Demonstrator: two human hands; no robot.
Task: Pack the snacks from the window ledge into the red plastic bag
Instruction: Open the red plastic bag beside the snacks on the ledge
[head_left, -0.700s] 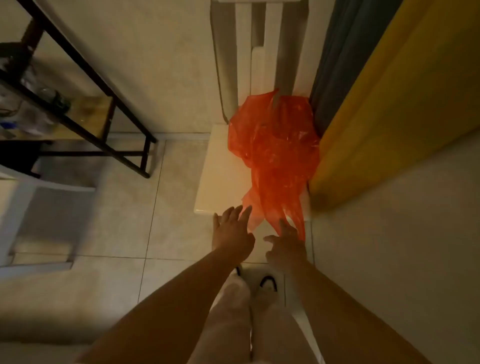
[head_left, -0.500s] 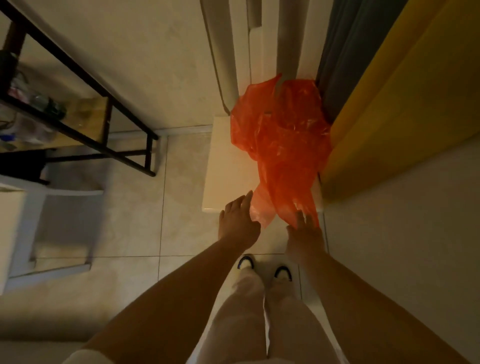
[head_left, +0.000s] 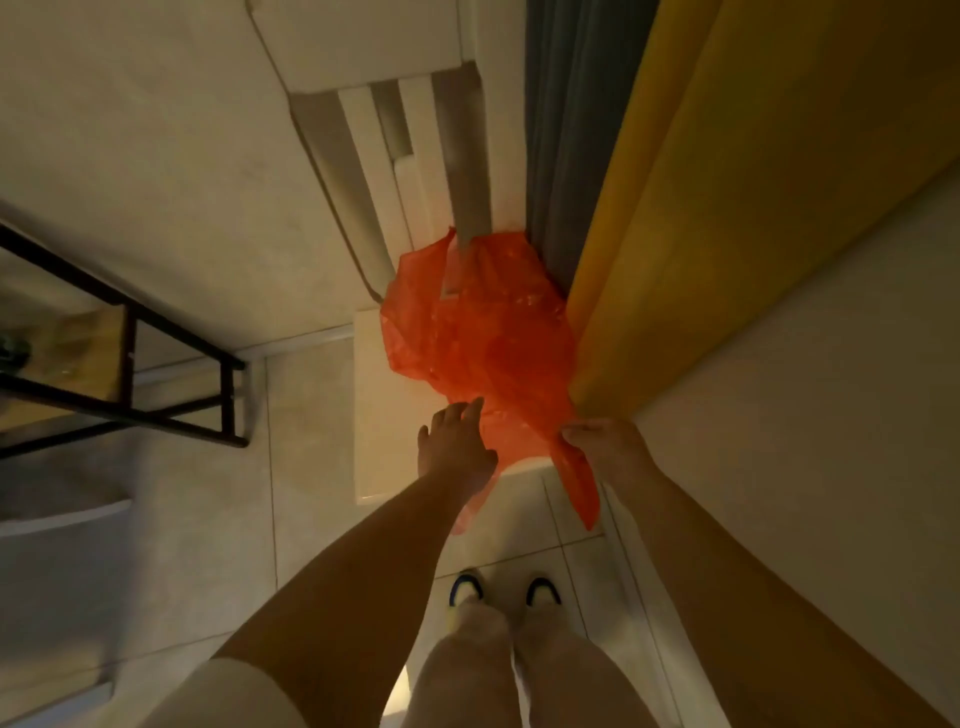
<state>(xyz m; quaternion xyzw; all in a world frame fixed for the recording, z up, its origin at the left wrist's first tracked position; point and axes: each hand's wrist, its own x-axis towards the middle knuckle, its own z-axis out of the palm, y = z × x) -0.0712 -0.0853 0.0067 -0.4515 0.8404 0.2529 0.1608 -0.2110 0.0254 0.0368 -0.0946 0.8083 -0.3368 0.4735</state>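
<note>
On the pale seat of the white chair (head_left: 384, 415), the red plastic bag (head_left: 483, 332) lies crumpled against the chair's slatted back, hard beside the yellow curtain (head_left: 727, 234) on its right. The bag's long axis runs from the chair back toward the person, and 1 red strip of it hangs off the chair's front edge, down toward the tiled floor (head_left: 208, 519).

The 2 hands sit apart at that front edge, 1 to each side of the bag's near end. The right hand (head_left: 608, 447) has its fingers curled round the plastic where the hanging strip begins, so it grips the bag. The left hand (head_left: 457, 447) reaches forward with fingers straight and slightly spread, its tips on or just short of the bag's near left side; in this dim light it may be touching, but that is hard to confirm. It holds nothing.

The bag lies straight ahead of both hands, and the right hand is already on it, so my guess is that the coming move is for the left hand to find the opposite edge and draw the mouth open.

No snacks and no window ledge show here. The bag carries no readable print, and no brand or label is legible anywhere in view.
</note>
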